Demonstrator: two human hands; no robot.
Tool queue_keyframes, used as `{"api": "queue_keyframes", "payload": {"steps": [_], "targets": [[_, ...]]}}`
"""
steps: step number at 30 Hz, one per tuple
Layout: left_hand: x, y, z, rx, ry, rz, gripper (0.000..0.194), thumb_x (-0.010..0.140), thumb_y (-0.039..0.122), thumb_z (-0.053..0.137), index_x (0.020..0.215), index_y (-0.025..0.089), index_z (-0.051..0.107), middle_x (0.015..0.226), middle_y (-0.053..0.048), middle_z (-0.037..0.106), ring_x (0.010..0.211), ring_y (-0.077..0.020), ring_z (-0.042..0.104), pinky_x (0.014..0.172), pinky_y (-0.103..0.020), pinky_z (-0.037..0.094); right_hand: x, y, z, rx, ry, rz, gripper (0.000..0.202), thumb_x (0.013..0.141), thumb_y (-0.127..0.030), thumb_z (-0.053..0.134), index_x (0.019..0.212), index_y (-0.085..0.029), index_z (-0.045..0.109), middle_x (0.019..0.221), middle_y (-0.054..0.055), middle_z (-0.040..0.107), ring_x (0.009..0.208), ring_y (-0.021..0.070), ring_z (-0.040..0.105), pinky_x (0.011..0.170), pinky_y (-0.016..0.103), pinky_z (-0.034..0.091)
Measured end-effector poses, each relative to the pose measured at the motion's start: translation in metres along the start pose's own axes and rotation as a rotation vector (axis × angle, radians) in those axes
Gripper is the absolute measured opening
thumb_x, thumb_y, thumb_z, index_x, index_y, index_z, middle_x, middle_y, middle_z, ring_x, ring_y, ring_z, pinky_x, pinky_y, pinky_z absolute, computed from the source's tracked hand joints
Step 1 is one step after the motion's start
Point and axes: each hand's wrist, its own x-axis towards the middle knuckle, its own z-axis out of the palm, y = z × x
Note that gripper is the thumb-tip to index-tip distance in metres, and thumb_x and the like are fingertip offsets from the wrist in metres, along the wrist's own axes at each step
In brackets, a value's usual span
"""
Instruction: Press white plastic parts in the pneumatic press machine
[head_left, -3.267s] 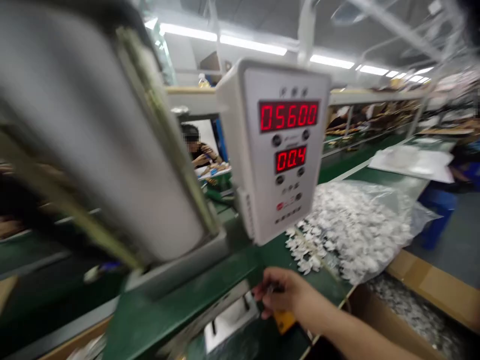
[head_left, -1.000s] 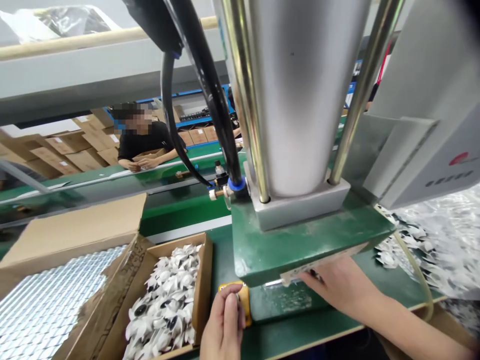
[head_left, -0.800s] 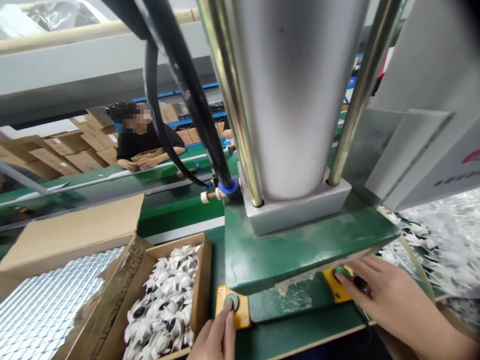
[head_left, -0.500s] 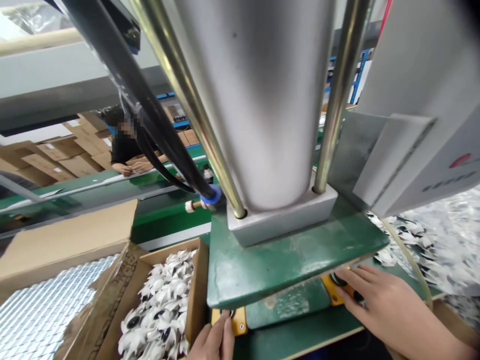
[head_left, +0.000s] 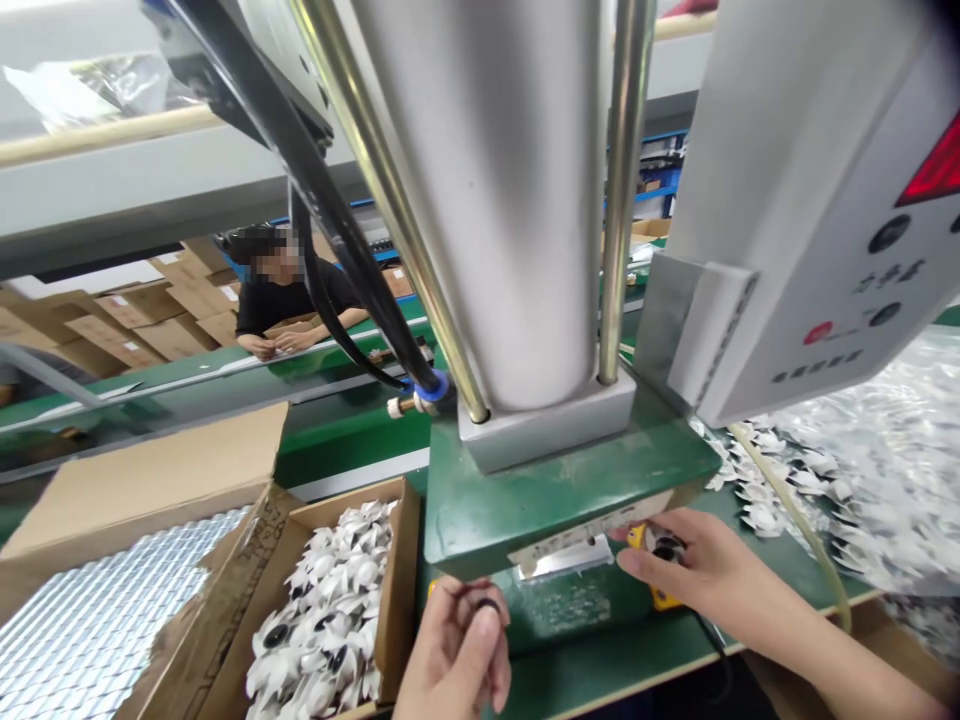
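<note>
My left hand (head_left: 454,655) is raised at the bottom centre, in front of the press, with thumb and fingers pinched on a small black ring (head_left: 486,604). My right hand (head_left: 701,572) reaches in from the right and rests over a yellow button box (head_left: 657,596) under the green press plate (head_left: 555,495). Its fingers hold a small black-and-white part (head_left: 663,545). A metal tool face (head_left: 564,557) shows under the plate between the two hands. The big silver cylinder (head_left: 510,200) rises above.
A small cardboard box of white pinwheel-shaped parts (head_left: 330,615) stands left of the press, beside a larger carton with a shiny silver tray (head_left: 97,610). More white parts lie on plastic (head_left: 862,480) at the right. A grey control box (head_left: 810,200) hangs upper right. A co-worker (head_left: 281,295) sits across the green conveyor.
Both hands have come off the yellow buttons. My left hand has lifted with the black ring pinched in it, and my right hand has slid left toward the press opening.
</note>
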Motion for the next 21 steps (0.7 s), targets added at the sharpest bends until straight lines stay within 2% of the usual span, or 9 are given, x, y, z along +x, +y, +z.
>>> {"api": "queue_keyframes", "payload": {"steps": [2,4,7,11,14,18,21], "targets": [[0.000,-0.005,0.002,-0.001,-0.072,-0.047,0.031,0.066,0.045,0.072,0.081,0.020,0.060,0.062,0.002,0.056,0.037,-0.0032,0.039,0.038,-0.016,0.022,0.008,-0.009,0.002,0.021,-0.053,-0.044,0.026,0.083,-0.047,0.054,0.088,-0.023,0.062,0.066,-0.002,0.053,0.047,0.0102,0.040,0.042,0.022,0.032],[-0.001,-0.007,0.003,-0.019,-0.117,-0.126,0.034,0.073,0.051,0.063,0.078,0.017,0.060,0.052,0.003,0.048,0.034,-0.0020,0.033,0.037,-0.016,0.017,0.017,-0.019,0.004,0.067,-0.086,-0.116,0.023,0.084,-0.044,0.054,0.091,-0.023,0.061,0.070,-0.001,0.056,0.054,0.0128,0.046,0.046,0.022,0.036],[-0.004,-0.006,0.005,-0.066,-0.121,-0.191,0.040,0.081,0.055,0.050,0.076,0.016,0.059,0.044,0.006,0.035,0.034,-0.0022,0.027,0.037,-0.017,0.015,0.030,-0.033,0.011,0.114,-0.074,-0.228,0.022,0.081,-0.043,0.056,0.085,-0.022,0.061,0.076,0.001,0.061,0.071,0.0186,0.055,0.057,0.024,0.044],[-0.005,-0.007,0.003,-0.083,-0.113,-0.205,0.041,0.081,0.056,0.049,0.075,0.017,0.057,0.045,0.007,0.032,0.035,-0.0021,0.025,0.037,-0.017,0.014,0.041,-0.039,0.019,0.041,-0.052,-0.334,0.023,0.082,-0.044,0.054,0.085,-0.023,0.064,0.074,0.002,0.064,0.084,0.0232,0.058,0.074,0.031,0.048],[-0.007,-0.015,-0.004,-0.040,-0.122,-0.218,0.043,0.079,0.059,0.048,0.077,0.017,0.055,0.046,0.008,0.034,0.034,-0.0025,0.025,0.035,-0.018,0.014,0.043,-0.034,0.020,-0.071,-0.031,-0.317,0.027,0.081,-0.047,0.052,0.089,-0.025,0.066,0.076,0.003,0.067,0.084,0.0251,0.060,0.076,0.034,0.049],[-0.012,-0.035,-0.012,0.059,-0.179,-0.263,0.046,0.078,0.063,0.046,0.082,0.018,0.053,0.047,0.008,0.037,0.033,-0.0032,0.026,0.032,-0.018,0.014,0.048,-0.016,0.014,-0.218,-0.018,-0.259,0.035,0.074,-0.053,0.057,0.093,-0.026,0.067,0.083,0.003,0.069,0.089,0.0284,0.062,0.079,0.037,0.051],[-0.014,-0.048,-0.019,0.098,-0.225,-0.277,0.048,0.077,0.064,0.045,0.084,0.017,0.053,0.047,0.008,0.039,0.032,-0.0038,0.028,0.031,-0.018,0.016,0.050,-0.001,0.013,-0.261,-0.060,-0.249,0.034,0.072,-0.053,0.059,0.094,-0.029,0.068,0.085,0.002,0.070,0.087,0.0306,0.063,0.080,0.041,0.051]]}}
